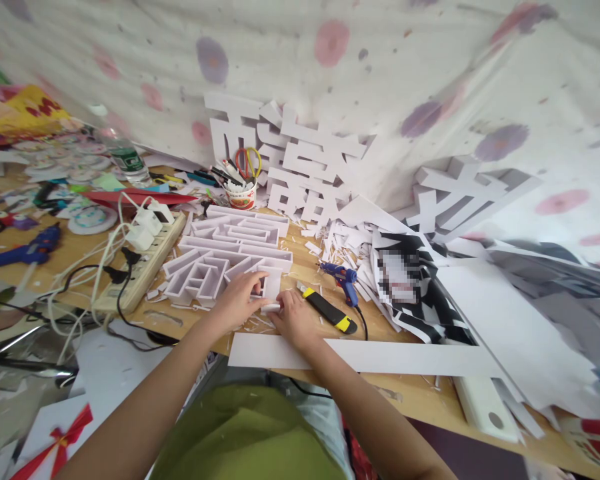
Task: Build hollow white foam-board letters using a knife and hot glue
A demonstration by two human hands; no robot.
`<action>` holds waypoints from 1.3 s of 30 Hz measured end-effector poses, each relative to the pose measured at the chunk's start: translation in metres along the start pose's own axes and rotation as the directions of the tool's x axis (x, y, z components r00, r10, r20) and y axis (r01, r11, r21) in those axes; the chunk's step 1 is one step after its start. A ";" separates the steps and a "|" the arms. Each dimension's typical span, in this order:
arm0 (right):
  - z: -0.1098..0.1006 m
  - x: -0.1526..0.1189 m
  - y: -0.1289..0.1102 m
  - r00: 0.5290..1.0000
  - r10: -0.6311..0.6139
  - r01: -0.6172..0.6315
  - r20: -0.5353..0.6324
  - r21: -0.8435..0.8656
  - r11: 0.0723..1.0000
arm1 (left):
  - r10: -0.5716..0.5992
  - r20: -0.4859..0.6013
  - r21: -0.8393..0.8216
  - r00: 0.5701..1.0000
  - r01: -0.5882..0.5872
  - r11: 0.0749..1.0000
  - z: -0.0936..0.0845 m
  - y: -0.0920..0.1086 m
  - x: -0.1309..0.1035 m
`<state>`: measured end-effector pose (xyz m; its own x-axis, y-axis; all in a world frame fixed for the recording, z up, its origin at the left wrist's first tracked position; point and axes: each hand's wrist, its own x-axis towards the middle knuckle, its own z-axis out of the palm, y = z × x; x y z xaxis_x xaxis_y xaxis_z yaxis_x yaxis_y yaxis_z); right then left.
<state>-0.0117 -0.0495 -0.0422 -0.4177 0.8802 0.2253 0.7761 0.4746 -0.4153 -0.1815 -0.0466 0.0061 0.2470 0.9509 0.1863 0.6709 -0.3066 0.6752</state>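
An open-backed white foam-board character point(210, 259) lies on the wooden table, its thin upright walls forming hollow strokes. At its near right corner my left hand point(239, 301) curls, thumb and fingers closed around the edge. Close beside it, my right hand point(296, 321) pinches a small white strip point(270, 308) against that same corner. The fingers partly hide where strip and wall meet. Just right of my right hand lies a yellow-and-black utility knife point(329, 311). A blue hot glue gun point(341, 277) rests beyond the knife. A long white strip point(405, 357) passes under my right forearm.
A power strip point(145, 267) with tangled cables stands at left, near another blue glue gun point(27, 250). Behind are a cup of tools point(241, 195), a water bottle point(125, 157) and finished white characters point(310, 157). Scraps point(347, 247) and white sheets point(510, 327) cover the right.
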 end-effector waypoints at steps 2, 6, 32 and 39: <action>-0.001 -0.001 0.002 1.000 -0.008 0.008 -0.001 0.009 1.000 | 0.003 -0.001 0.000 1.000 -0.003 1.000 0.000 -0.001 0.000; -0.004 -0.003 0.005 1.000 -0.021 0.021 0.003 0.019 1.000 | -0.007 0.003 -0.003 1.000 0.007 1.000 0.001 -0.002 0.000; -0.046 -0.026 0.043 0.985 0.172 -0.169 -0.011 0.120 0.978 | -0.183 0.116 -0.042 0.976 0.189 0.981 -0.007 -0.001 -0.001; -0.053 -0.029 0.039 0.973 0.222 -0.228 0.061 0.144 0.963 | -0.273 0.151 -0.099 0.950 0.289 0.952 -0.017 0.006 0.008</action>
<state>0.0556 -0.0568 -0.0177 -0.2632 0.9619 0.0737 0.7746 0.2563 -0.5782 -0.1871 -0.0405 0.0237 0.1568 0.9809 -0.1147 0.6407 -0.0127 0.7677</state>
